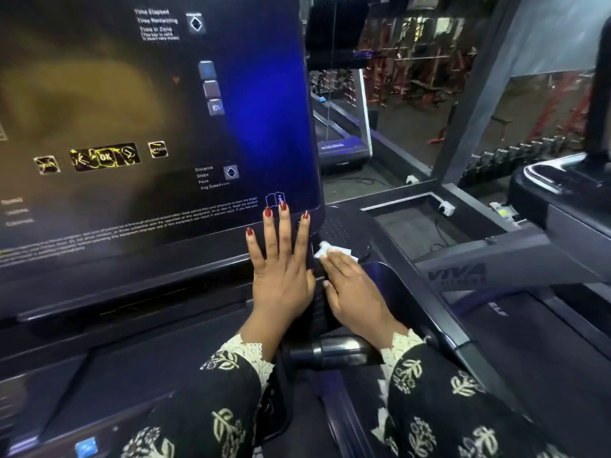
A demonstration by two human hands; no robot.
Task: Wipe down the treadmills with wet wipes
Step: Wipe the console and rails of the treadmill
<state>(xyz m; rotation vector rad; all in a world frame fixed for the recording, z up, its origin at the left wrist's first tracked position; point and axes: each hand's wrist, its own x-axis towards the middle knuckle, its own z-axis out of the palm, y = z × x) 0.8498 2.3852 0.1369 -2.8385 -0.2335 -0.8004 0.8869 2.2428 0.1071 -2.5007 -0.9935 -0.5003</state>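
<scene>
Treadmill console (148,127), far left to centre: dark glossy panel with printed labels and buttons. Shows no plain wet streaks, so cannot tell whether wiped yet. Left hand (281,276), at the console's lower right corner: lies flat, fingers straight and spread, holds nothing, seems only to brace. Just beside it, right hand (355,292): presses a white wet wipe (334,251) with flat fingers onto the dotted tray (347,226) next to the console; pins rather than clutches. Shows only a crumpled edge of the wipe, hides the rest under the fingers. Below both hands, a metal handlebar grip (334,353), touched by neither. Further right, neighbouring treadmill (502,256) with side arm and belt, well apart from both hands. Looks early to midway at best: busy on one small patch of the first machine, with handlebar grip, side rails and the next machine probably left to do. Gives no proof of any part finished.
</scene>
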